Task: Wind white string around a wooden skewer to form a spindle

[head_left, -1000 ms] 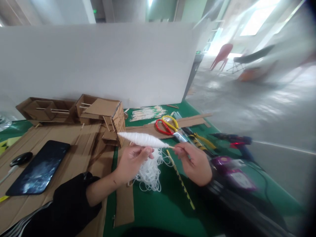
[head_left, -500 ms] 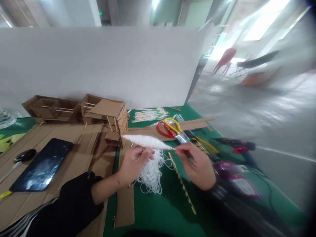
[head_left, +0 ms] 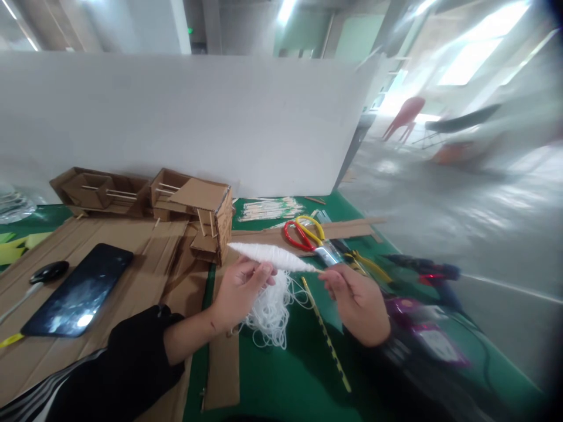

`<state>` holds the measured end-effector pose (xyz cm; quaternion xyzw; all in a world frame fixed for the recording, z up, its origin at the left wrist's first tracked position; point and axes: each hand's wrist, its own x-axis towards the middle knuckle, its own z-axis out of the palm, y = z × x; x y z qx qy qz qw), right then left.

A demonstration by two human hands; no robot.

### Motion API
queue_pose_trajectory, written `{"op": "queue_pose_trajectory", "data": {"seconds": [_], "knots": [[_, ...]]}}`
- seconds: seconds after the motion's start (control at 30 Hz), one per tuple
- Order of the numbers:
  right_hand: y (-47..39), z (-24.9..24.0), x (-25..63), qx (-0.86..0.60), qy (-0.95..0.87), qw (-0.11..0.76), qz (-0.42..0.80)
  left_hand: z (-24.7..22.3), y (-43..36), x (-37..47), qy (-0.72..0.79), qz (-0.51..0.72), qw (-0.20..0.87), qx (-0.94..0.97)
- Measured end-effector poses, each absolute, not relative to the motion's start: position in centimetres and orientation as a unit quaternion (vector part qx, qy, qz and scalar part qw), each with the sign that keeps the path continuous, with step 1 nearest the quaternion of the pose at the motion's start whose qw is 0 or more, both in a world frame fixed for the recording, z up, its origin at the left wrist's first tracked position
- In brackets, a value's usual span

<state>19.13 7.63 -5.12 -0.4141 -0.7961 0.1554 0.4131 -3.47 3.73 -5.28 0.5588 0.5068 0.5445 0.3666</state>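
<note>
A spindle-shaped winding of white string (head_left: 275, 255) on a thin wooden stick (head_left: 320, 271) is held level above the table. My right hand (head_left: 358, 302) pinches the bare stick end at the right. My left hand (head_left: 243, 290) is closed just under the winding, thumb against fingers; whether it grips the winding or a strand is hidden. Below it lies a loose tangle of white string (head_left: 270, 319) on the green table top (head_left: 303, 375). Beside the tangle, a yellow and black striped stick (head_left: 328, 337) lies slanting.
Red and yellow handled scissors (head_left: 308, 234), yellow-handled pliers (head_left: 373, 266) and a glue gun (head_left: 433, 272) lie to the right. Cardboard boxes (head_left: 193, 199) stand behind. A black phone (head_left: 79, 290) rests on cardboard at left. Bundled thin sticks (head_left: 272, 209) lie before a white partition (head_left: 197, 117).
The view has shifted slightly. My right hand has moved a little to the right and turned on the stick end, its knuckles now more upward. The left hand stays nearly in place.
</note>
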Motion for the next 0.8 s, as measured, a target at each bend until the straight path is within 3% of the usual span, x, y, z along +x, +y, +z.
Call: {"op": "queue_pose_trajectory", "data": {"seconds": [0.33,0.6,0.8], "knots": [[7.73,-4.83,18.71,-0.344,-0.819,0.434,0.15,-5.54,3.83,-3.52,0.501,0.557,0.353,0.56],[7.6,-4.82,19.1,-0.39,-0.785,0.467,0.118,-5.18,3.64,-3.66,0.492,0.556,0.357,0.566],[7.57,-4.96,19.07,-0.423,-0.781,0.44,0.132,-4.83,3.84,-3.79,0.501,0.567,0.371,0.538]]}}
